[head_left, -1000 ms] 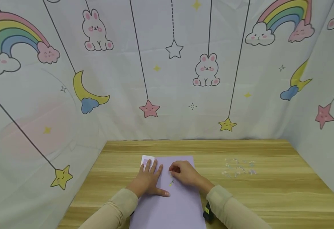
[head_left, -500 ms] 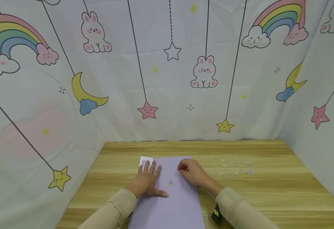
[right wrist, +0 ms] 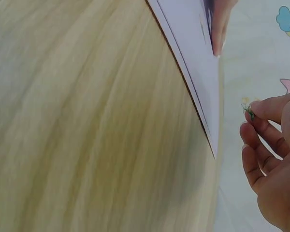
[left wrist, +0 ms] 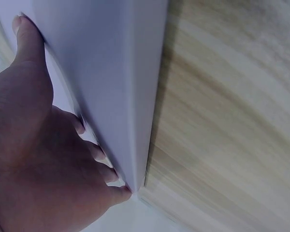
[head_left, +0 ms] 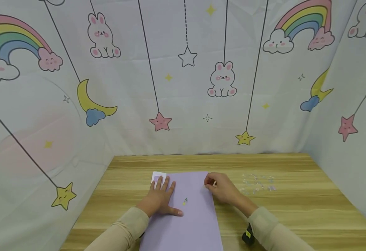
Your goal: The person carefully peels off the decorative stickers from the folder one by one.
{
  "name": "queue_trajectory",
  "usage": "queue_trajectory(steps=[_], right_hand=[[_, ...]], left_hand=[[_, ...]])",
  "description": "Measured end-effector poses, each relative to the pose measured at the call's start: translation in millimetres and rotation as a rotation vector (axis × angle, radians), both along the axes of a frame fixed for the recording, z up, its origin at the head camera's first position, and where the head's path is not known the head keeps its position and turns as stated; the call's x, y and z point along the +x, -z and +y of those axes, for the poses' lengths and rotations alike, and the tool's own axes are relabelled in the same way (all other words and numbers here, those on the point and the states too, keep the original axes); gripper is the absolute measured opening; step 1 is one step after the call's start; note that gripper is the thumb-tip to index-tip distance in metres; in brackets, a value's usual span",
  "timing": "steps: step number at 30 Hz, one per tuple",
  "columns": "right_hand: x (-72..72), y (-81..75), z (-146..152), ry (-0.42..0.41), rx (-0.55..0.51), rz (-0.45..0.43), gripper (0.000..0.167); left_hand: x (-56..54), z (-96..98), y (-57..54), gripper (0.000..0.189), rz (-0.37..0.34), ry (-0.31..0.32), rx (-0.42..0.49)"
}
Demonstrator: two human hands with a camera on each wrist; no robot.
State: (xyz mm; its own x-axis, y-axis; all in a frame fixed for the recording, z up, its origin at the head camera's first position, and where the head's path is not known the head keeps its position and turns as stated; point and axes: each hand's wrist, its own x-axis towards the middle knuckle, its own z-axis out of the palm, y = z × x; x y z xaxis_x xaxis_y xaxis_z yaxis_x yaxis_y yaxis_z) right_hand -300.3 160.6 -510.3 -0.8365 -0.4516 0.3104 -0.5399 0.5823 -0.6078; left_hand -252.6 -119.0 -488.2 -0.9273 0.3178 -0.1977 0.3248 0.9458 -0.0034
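Observation:
A light purple folder or book (head_left: 190,228) lies on the wooden table. My left hand (head_left: 160,199) rests on it with fingers spread, over the lower part of a white card with a purple square (head_left: 159,175) at the top left corner. Right of the left thumb, a small yellow flower sticker with a green stem (head_left: 185,201) sits on the cover. Above the cover's upper right edge, my right hand (head_left: 223,188) pinches another tiny flower sticker, green-stemmed with pale yellow blooms (right wrist: 250,111), between thumb and forefinger. In the left wrist view, the left fingertips touch the purple cover (left wrist: 111,72).
Several small clear stickers in pale colours (head_left: 258,184) lie scattered on the table (head_left: 296,212) to the right. A black wrist camera (head_left: 248,235) hangs at the right sleeve. A printed white cloth (head_left: 195,136) stands behind and at both sides.
My right hand has moved right, from near the yellow flower sticker to the cover's right edge, keeping the small sticker pinched. My left hand stays in place on the cover.

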Motion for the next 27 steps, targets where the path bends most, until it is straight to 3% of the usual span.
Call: queue_trajectory(steps=[6, 12, 14, 18, 25, 27], right_hand=[[0.5, -6.1, 16.6, 0.010, 0.027, 0.038, 0.012], [-0.1, -7.7, 36.8, 0.030, 0.051, 0.075, 0.013], [0.3, -9.3, 42.9, 0.051, 0.059, 0.069, 0.010], [0.8, -12.5, 54.6, 0.094, 0.047, 0.055, 0.007], [5.0, -11.6, 77.4, 0.134, 0.015, 0.092, 0.007], [6.7, -9.7, 84.9, 0.149, 0.012, 0.111, 0.009]], left_hand=[[-3.2, -2.1, 4.2, 0.124, -0.007, -0.002, 0.021], [-24.8, -11.2, 38.8, 0.138, -0.012, 0.021, 0.018], [-28.0, -13.1, 44.9, 0.142, -0.003, 0.020, 0.022], [-25.2, -12.7, 42.2, 0.142, -0.005, 0.019, 0.026], [-7.1, -5.2, 12.7, 0.129, -0.020, -0.005, 0.016], [-4.4, -4.6, 8.8, 0.127, -0.018, -0.004, 0.011]])
